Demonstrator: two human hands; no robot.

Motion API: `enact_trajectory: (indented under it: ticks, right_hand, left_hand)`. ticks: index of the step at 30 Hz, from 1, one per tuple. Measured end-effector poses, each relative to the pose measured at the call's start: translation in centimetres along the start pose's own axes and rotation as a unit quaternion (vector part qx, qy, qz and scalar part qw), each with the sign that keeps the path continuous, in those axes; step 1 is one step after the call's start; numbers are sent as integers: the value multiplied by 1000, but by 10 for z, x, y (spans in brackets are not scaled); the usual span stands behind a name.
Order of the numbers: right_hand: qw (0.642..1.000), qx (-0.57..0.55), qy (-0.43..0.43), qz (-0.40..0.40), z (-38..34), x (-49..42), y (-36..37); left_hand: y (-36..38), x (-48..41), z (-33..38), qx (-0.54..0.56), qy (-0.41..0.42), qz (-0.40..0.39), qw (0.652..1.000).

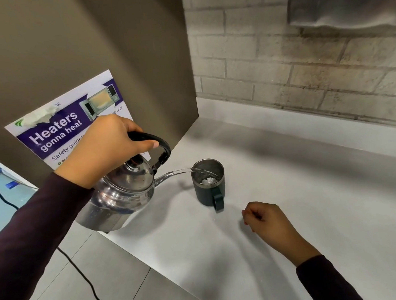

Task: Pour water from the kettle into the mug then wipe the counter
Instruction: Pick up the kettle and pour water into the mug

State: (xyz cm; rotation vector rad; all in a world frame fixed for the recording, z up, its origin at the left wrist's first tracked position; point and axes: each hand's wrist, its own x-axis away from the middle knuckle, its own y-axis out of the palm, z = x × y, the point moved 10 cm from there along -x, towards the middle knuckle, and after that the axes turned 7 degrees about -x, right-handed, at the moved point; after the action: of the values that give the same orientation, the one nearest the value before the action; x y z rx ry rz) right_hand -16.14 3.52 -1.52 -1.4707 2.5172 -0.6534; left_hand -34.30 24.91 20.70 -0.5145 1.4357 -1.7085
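Left hand (104, 146): left of centre, wrapped tightly round the black handle (154, 141) of the kettle.
Kettle (123, 196): lower left of centre, shiny metal, tipped toward the right, spout (168, 176) just beside the mug's rim; water (200, 171) arcs into the mug.
Mug (208, 186): centre of frame, dark, upright on the counter (287, 190), its grip facing the viewer.
Right hand (266, 220): lower right, loosely curled, holding nothing, resting near the mug but apart from it.
Handling: the kettle is probably heavy, rigid and slick-walled, possibly hot; the top handle is the place to hold it.
Stage: pouring under way; wiping not yet begun, no cloth in sight.
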Motion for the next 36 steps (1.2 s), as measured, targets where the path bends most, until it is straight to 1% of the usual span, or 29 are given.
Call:
enact_trajectory:
  ticks: [15,19,22,25,27,31,33,36]
  right_hand:
    - [1000,-6,9,-1,3,-2,2]
    - [1000,0,5,5,2,-2,1]
    - [1000,-4,4,5,2,-1,0]
    - [1000,-2,3,5,2,0,0]
    - [1000,-3,4,4,3,0,-1]
    - [1000,-10,5,11,3,1,-8]
    - [1000,-17,7,22,4,4,-15]
    - [999,-30,16,41,7,9,-29]
  left_hand:
    - [-12,-8,13,-49,34,16,998]
    - [-11,-8,10,-37,30,18,999]
    - [-8,-4,0,-8,21,25,999]
    - [-4,1,-15,18,-5,41,999]
    - [3,6,-27,61,-38,39,997]
    - [20,19,-41,207,-76,25,975]
    - [26,25,-41,291,-85,26,952]
    - [37,26,-33,410,-105,10,906]
